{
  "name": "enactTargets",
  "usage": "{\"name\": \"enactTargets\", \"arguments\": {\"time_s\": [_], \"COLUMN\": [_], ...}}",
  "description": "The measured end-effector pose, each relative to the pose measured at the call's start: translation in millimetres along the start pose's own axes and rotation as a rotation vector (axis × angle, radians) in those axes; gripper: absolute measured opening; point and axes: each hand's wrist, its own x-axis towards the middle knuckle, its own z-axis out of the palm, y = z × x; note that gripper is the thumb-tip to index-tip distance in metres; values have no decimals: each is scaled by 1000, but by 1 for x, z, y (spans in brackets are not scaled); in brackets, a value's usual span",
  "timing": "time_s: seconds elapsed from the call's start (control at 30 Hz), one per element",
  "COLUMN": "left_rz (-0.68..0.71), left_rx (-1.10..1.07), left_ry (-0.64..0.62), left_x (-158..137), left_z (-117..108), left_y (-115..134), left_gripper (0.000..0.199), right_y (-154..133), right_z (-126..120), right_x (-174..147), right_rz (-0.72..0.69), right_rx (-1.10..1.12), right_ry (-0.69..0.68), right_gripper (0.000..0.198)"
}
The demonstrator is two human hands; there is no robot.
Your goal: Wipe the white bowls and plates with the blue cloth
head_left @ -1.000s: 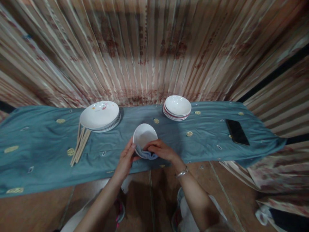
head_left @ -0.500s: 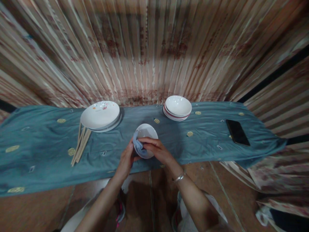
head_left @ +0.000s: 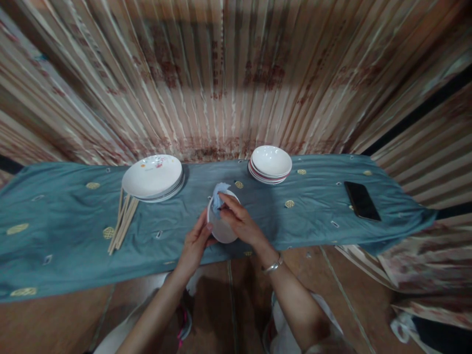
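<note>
A white bowl (head_left: 223, 231) is held over the near part of the table, its inside facing me. My left hand (head_left: 197, 241) grips it at the left rim, thumb on the edge and fingers partly hidden underneath. In my right hand (head_left: 241, 220) is a light blue cloth (head_left: 220, 192), pinched by the fingers and pressed on the bowl's far left rim. Part of the cloth sticks up past that rim. A silver bracelet sits on my right wrist.
Stacked plates (head_left: 152, 178) stand at the back left, with several wooden chopsticks (head_left: 124, 223) beside them. Stacked bowls (head_left: 271, 163) are at the back right. A black phone (head_left: 362, 200) lies farther right on the teal tablecloth (head_left: 66, 221). A curtain (head_left: 236, 88) hangs behind.
My right hand has moved the cloth from the bowl's left inner side up to its far left rim. My left hand keeps its hold on the bowl.
</note>
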Motion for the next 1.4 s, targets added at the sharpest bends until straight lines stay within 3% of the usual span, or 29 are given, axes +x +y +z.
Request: {"name": "enactTargets", "arguments": {"time_s": [0.47, 0.9, 1.07, 1.4], "left_rz": [-3, 10, 16, 14], "left_rx": [-2, -2, -19, -45], "left_ry": [3, -13, 5, 30], "left_x": [-4, -3, -4, -3], "left_z": [1, 0, 3, 5], "left_y": [4, 2, 5, 4], "left_gripper": [86, 85, 86, 88], "right_y": [17, 26, 20, 9], "right_z": [-18, -37, -40, -41], "right_x": [6, -7, -17, -45], "right_rz": [72, 113, 131, 133], "right_rx": [-391, -644, -724, -753], "right_ry": [122, 94, 24, -59], "right_gripper": [48, 42, 38, 38]}}
